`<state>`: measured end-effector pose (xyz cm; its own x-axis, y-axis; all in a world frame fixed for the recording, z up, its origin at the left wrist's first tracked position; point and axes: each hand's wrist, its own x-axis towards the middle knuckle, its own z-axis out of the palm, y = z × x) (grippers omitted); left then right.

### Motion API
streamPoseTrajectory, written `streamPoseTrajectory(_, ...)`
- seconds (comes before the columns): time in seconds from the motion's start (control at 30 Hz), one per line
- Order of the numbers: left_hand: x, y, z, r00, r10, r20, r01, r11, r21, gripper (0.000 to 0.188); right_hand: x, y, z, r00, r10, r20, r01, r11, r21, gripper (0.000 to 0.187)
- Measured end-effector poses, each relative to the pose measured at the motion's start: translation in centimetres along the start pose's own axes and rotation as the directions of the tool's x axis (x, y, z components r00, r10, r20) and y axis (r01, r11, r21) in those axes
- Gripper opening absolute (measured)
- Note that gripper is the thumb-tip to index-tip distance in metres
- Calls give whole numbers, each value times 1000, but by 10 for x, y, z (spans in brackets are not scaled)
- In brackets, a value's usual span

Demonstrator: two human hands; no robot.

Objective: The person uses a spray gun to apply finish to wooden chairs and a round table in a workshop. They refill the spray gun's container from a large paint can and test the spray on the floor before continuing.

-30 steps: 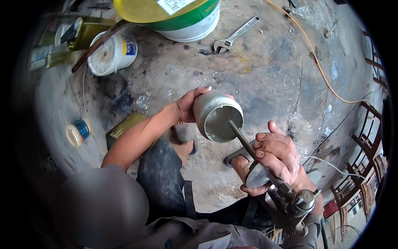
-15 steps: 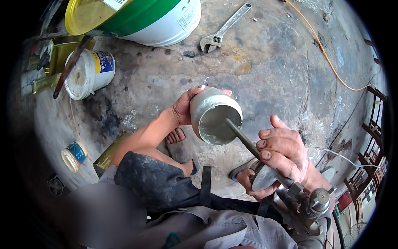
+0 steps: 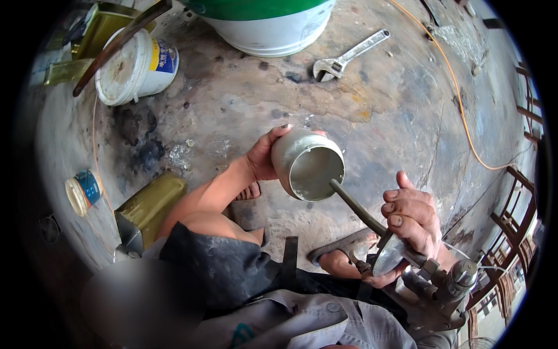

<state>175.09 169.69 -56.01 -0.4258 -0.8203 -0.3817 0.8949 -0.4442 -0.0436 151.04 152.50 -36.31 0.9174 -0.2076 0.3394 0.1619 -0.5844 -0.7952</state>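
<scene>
My left hand (image 3: 264, 154) is wrapped round a grey metal paint cup (image 3: 283, 152), tilted so its round mouth faces me. Wet-looking grey-white residue coats the inside. In my right hand (image 3: 415, 218) is a metal spray gun (image 3: 460, 285), gripped around its round lid, with some fingers hidden beneath. From the lid (image 3: 389, 256) a bent suction tube (image 3: 361, 213) reaches toward the cup. Its tip overlaps the lower right edge of the mouth; whether they touch I cannot tell.
An adjustable wrench (image 3: 351, 55) lies on the stained floor beyond the cup, beside a large green and white bucket (image 3: 273, 32). To the left are a lidded white pail (image 3: 136, 70), a small tub (image 3: 84, 192) and a yellowish tin (image 3: 152, 205). An orange hose (image 3: 459, 96) curves along the right.
My right hand has drawn the spray gun right and slightly down, pulling the tube back to the cup's edge. The view has also shifted, so floor objects appear displaced.
</scene>
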Motion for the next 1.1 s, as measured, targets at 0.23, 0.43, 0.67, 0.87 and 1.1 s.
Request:
streamPoseTrajectory(0.23, -14, -4, -9, 998, 63, -31, -63, 998, -5, 86, 16, 2, 10, 999, -15, 49, 15, 1000, 13, 65)
streamPoseTrajectory(0.43, -3, -1, -11, 997, 70, 24, -70, 998, 5, 87, 15, -12, -4, 998, 12, 56, -9, 998, -56, 64)
streamPoseTrajectory(0.67, -26, 9, -10, 979, 197, 57, -196, 980, -16, 90, -9, 14, -26, 948, 300, 108, -221, 862, -457, 76)
streamPoseTrajectory(0.87, -29, 19, -16, 954, 272, 130, -271, 962, -24, 95, -77, 118, -10, 814, 557, 166, -231, 571, -788, 88)
streamPoseTrajectory(1.1, -59, 14, -15, 909, 413, 57, -415, 909, 28, 100, -93, 191, 36, 704, 682, 197, -130, 397, -909, 89)
